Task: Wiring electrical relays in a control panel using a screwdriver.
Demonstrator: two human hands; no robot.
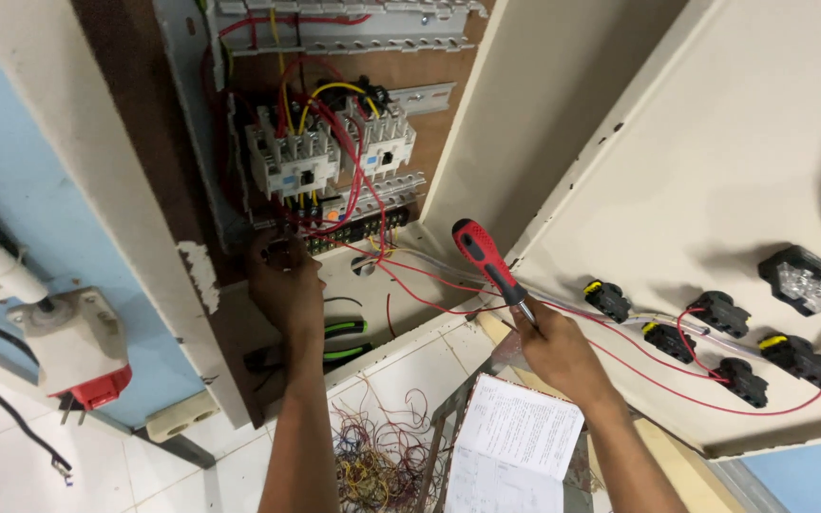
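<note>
— Hands?
— Left hand [282, 275] is curled against the terminal strip [358, 228] low in the open control cabinet [448, 114]; what it pinches I cannot tell. Right hand [553, 347] is closed round the shaft of a red-handled screwdriver [486, 261], handle upward.

— Step?
— Wiring the terminals, I judge. Next needs the screwdriver reversed, its tip seated on a screw.

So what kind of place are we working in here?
Probably an electrical workshop or training room: an open control cabinet with white contactors and red wiring, black switches on its door, and wire scraps on the tiled floor. The right hand holds a red screwdriver.
</note>
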